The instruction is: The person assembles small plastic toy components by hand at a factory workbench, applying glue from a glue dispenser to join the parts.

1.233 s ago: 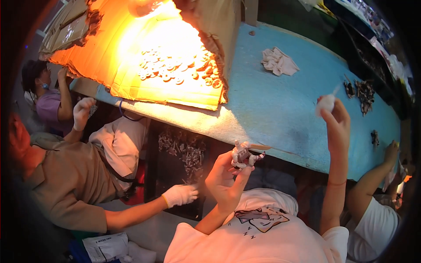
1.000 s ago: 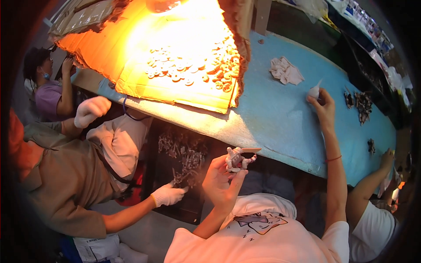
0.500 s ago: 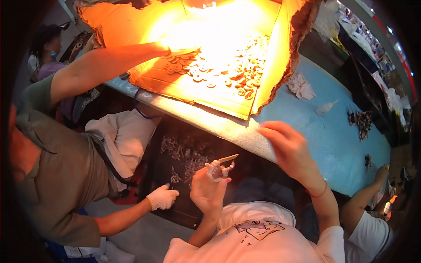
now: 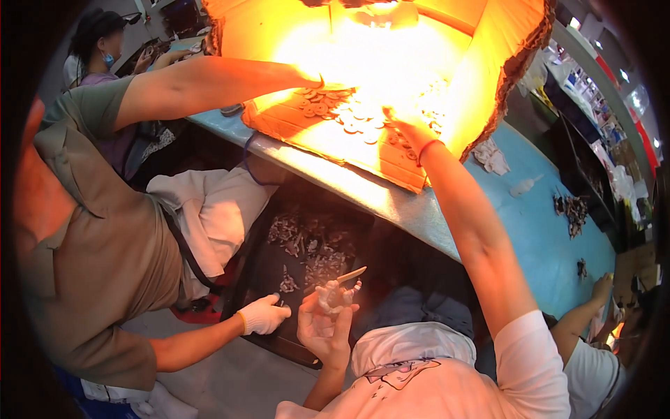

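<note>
My left hand (image 4: 322, 334) is raised over the edge of a black tray, its fingers curled round a small pale lumpy piece (image 4: 335, 297). A thin wooden stick (image 4: 351, 274) juts out beside that piece; whether my fingers grip it too is unclear. With the forearm stretched far forward, my right hand (image 4: 407, 126) is inside a brightly lit cardboard box (image 4: 328, 148), among small round discs (image 4: 352, 124). Glare washes out its fingertips, so what they touch cannot be made out. A red band circles the wrist.
At left a co-worker's bare arm (image 4: 202, 87) reaches into the box. Their white-gloved hand (image 4: 264, 315) is over the black tray (image 4: 279, 342) of small pieces. On the blue table (image 4: 530, 237) lie a crumpled cloth (image 4: 491, 156), a small white bottle (image 4: 525, 186) and dark clusters (image 4: 572, 213).
My right hand has moved from the table's near edge forward into the lit box. My left hand stays over the tray with the pale piece. The whole view has shifted slightly.
</note>
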A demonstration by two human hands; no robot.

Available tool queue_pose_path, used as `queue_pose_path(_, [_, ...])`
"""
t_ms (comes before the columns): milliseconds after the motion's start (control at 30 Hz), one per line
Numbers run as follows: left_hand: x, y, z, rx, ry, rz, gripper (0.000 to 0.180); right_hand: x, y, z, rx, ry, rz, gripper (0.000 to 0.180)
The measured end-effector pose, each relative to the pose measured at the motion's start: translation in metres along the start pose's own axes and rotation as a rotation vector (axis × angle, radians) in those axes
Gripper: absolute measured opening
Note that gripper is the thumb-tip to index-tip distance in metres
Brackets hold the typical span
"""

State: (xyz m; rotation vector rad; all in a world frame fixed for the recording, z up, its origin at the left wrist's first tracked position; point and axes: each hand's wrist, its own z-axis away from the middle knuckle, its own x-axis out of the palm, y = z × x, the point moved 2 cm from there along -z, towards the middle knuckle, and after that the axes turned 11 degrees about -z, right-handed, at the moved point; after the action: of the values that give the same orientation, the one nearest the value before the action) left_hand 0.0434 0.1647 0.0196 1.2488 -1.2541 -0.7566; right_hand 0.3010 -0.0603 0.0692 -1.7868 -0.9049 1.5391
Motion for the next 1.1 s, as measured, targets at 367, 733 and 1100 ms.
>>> queue_pose_path(367, [-0.028, -0.002, 0.001, -0.05, 0.09, 0.028, 0.039, -0.004, -0.054, 0.004, 0.431, 0.073, 0.24, 0.032])
queue_pose_path(733, [-0.016, -0.003, -0.003, -0.071, 0.06, 0.038, 0.038, -0.006, -0.056, -0.023, 0.073, -0.085, 0.858, 0.019])
queue_pose_path(1100, [0.023, -0.016, -0.015, -0.059, -0.172, 0.048, 0.036, -0.098, 0.06, 0.209, -0.218, 0.294, 0.376, 0.026])
